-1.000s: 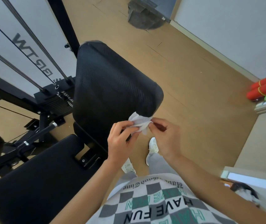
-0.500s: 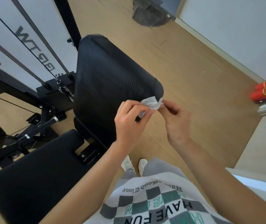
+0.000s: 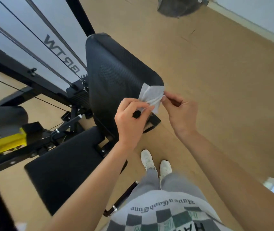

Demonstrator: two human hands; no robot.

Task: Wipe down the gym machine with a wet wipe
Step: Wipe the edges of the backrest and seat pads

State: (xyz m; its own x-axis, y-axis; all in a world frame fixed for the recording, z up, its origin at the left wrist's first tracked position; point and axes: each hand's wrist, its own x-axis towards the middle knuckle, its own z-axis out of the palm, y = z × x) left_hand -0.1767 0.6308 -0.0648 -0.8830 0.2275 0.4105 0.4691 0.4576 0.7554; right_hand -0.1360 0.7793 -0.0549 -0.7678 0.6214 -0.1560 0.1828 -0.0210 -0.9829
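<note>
A white wet wipe (image 3: 152, 95) is stretched between my two hands, partly unfolded, just in front of the lower right corner of the black backrest pad (image 3: 114, 72) of the gym machine. My left hand (image 3: 130, 121) pinches the wipe's lower left edge with thumb and fingers. My right hand (image 3: 180, 112) pinches its right edge at the fingertips. The wipe hangs over the pad's corner; whether it touches the pad I cannot tell. The black seat pad (image 3: 63, 164) lies below left, under my left forearm.
The machine's black frame, cables (image 3: 38, 39) and weight stack (image 3: 78, 95) stand to the left, with a yellow part (image 3: 3, 142) at the far left. A black handle bar (image 3: 121, 199) sticks out near my legs. Bare wooden floor (image 3: 216, 89) lies to the right; a dark bag (image 3: 176, 5) sits far back.
Both hands have risen toward the backrest's corner and pulled apart, spreading the wipe from a crumpled wad into a wider sheet. The view has shifted, showing the yellow part at left.
</note>
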